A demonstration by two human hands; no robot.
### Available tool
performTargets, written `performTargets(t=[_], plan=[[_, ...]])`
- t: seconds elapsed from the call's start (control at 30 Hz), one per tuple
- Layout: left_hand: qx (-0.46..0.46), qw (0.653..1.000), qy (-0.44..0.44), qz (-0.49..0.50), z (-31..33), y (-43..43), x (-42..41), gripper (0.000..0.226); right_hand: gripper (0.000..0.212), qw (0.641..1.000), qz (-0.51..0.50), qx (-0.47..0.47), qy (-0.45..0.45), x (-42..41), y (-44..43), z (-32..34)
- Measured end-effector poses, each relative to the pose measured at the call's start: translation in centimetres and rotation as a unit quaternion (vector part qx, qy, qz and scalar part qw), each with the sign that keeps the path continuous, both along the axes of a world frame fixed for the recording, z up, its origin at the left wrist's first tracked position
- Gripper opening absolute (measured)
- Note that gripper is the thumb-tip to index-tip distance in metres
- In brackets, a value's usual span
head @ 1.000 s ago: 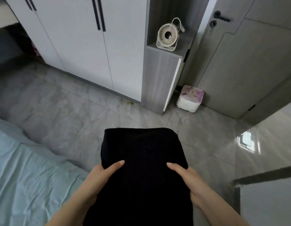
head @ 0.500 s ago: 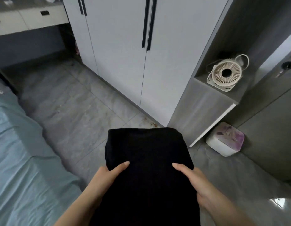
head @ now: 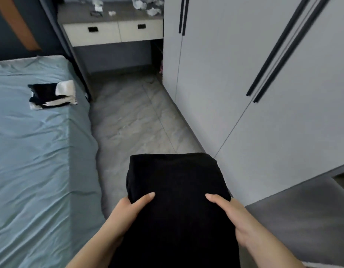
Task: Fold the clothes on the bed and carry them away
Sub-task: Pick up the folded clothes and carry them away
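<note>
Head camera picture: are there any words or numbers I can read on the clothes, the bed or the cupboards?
None can be read.
Folded black garment held by the left hand and right hand: plain, no label showing.
Black-and-white clothes on the light blue bed sheet: no print visible.
White wardrobe doors: blank.
White scraps on the grey desk top: too blurred to tell.

Both forearms are bare, with no sleeve, watch or ring showing on them. The left hand (head: 128, 211) and right hand (head: 233, 215) have slim fingers. Their thumbnails are short, plain and unpainted.
</note>
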State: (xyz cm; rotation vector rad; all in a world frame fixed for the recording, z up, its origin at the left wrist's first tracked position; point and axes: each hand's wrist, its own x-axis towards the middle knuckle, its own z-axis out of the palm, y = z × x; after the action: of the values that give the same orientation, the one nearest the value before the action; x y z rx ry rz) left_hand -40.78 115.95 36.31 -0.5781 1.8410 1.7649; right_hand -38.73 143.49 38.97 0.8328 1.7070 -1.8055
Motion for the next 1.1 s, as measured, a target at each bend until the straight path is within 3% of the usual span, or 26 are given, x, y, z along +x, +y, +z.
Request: performTargets(t=[0.17,0.53,0.73,0.9,1.1], plan=[[0.037,0.994,-0.026,0.104,0.1,0.0,-6.7,0.067,0.102,0.994,0.106,-0.005,-0.005,-12.6,-0.2,0.0],[0.053,0.953,-0.019,0.298,0.4,-5.1,-19.8,0.044,0.07,0.965,0.262,0.003,0.001,-34.7,-8.8,-0.3],[0.077,0.942,0.0,0.325,-0.2,-12.7,-29.8,0.045,0.089,0.96,0.281,0.011,0.001,-45.9,-16.8,-0.5],[0.084,0.939,0.024,0.334,0.5,-19.1,-37.8,0.047,0.088,0.957,0.29,0.028,0.003,-54.6,-23.6,1.0],[0.083,0.929,0.037,0.359,0.8,-25.0,-45.9,0.038,0.116,0.95,0.31,0.034,0.011,-63.9,-29.8,0.8]])
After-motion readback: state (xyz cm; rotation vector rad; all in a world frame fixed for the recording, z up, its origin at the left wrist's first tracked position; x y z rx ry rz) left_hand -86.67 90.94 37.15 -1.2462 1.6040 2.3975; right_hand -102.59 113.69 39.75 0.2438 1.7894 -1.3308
